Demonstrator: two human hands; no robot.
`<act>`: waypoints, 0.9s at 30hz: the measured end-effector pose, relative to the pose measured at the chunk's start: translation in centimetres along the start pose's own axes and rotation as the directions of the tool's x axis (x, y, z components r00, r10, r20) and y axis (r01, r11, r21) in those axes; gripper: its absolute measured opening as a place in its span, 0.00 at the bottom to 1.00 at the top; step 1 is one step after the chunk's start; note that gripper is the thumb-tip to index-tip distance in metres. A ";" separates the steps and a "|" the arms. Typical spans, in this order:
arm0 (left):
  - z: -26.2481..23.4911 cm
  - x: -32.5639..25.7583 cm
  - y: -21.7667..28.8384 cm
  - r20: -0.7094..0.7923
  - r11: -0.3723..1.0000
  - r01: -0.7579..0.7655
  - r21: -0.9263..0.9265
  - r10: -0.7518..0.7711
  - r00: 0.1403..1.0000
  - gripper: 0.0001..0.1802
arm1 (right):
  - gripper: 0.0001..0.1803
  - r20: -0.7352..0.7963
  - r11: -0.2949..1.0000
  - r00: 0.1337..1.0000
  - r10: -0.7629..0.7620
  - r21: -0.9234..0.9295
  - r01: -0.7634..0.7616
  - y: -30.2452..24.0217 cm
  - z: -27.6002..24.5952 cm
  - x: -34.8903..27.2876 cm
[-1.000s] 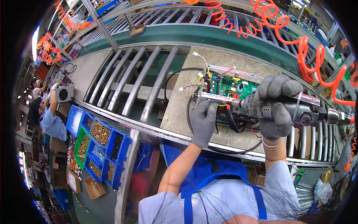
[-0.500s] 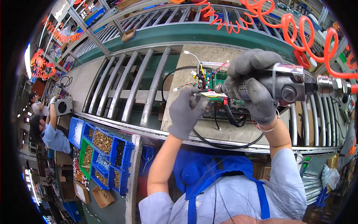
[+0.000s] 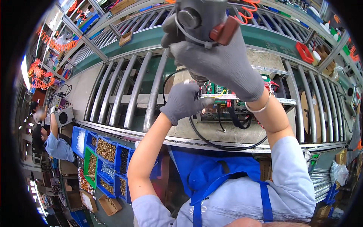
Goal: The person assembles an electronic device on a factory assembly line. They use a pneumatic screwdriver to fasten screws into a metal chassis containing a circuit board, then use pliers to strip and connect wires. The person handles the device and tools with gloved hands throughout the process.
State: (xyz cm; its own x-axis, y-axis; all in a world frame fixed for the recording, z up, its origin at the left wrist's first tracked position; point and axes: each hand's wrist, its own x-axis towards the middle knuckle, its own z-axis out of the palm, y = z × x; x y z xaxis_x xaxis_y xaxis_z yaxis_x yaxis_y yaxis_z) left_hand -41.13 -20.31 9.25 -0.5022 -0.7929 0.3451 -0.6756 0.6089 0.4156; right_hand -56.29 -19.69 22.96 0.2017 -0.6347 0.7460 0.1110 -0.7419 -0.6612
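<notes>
My gloved right hand (image 3: pixel 223 62) is closed round a grey air screwdriver (image 3: pixel 206 13), raised upright with its body toward the top of the view. A red lever (image 3: pixel 225 31) and a pale cable tie show on the tool. Its nose end points down toward a metal-framed unit with green circuit boards (image 3: pixel 214 89). By that end, my gloved left hand (image 3: pixel 182 101) is closed at the unit's left side, thumb and fingers pinched together. Whatever lies between them is hidden. Yellow and red wires and a black cable (image 3: pixel 236 119) run about the unit.
Beneath the unit lies a board (image 3: pixel 181 132) on a conveyor with metal rollers (image 3: pixel 136 90). At lower left stand blue bins (image 3: pixel 130 160) and a green bin (image 3: pixel 90 166) of screws. Two other people work at far left. Orange coiled hoses (image 3: pixel 247 9) hang above.
The right hand has swung the screwdriver from lying level at the right to upright, up and to the left. My left hand has moved slightly and stays by the unit's left side.
</notes>
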 end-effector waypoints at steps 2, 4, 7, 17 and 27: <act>0.0 0.3 0.7 -0.057 0.995 -0.023 -0.098 0.017 0.998 0.23 | 0.15 0.069 0.989 0.995 -0.076 -0.119 0.084 0.5 -1.0 0.6; -0.2 0.4 1.4 -0.056 0.987 -0.007 -0.160 -0.002 0.998 0.23 | 0.15 0.075 0.993 0.995 -0.068 -0.095 0.075 1.0 -1.3 0.5; -0.8 0.3 1.6 -0.006 0.984 0.057 -0.170 -0.059 0.998 0.21 | 0.14 0.027 0.996 1.000 -0.016 0.093 0.013 1.5 -0.9 0.4; -0.1 -0.2 0.9 0.126 0.920 0.206 -0.332 -0.174 0.977 0.23 | 0.13 0.072 0.997 0.996 -0.049 0.056 0.045 2.2 -1.5 0.9; -0.6 0.1 1.4 0.109 0.984 0.124 -0.127 -0.111 0.988 0.27 | 0.11 0.087 0.891 0.973 -0.214 -0.391 0.231 1.4 0.9 2.4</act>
State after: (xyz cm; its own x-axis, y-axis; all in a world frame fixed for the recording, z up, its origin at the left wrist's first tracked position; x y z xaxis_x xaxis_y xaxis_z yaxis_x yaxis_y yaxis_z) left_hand -41.83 -19.53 10.37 -0.4800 -0.8533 0.2035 -0.6590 0.5039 0.5584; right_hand -54.78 -22.11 23.75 0.2575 -0.4396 0.8605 -0.2352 -0.8922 -0.3855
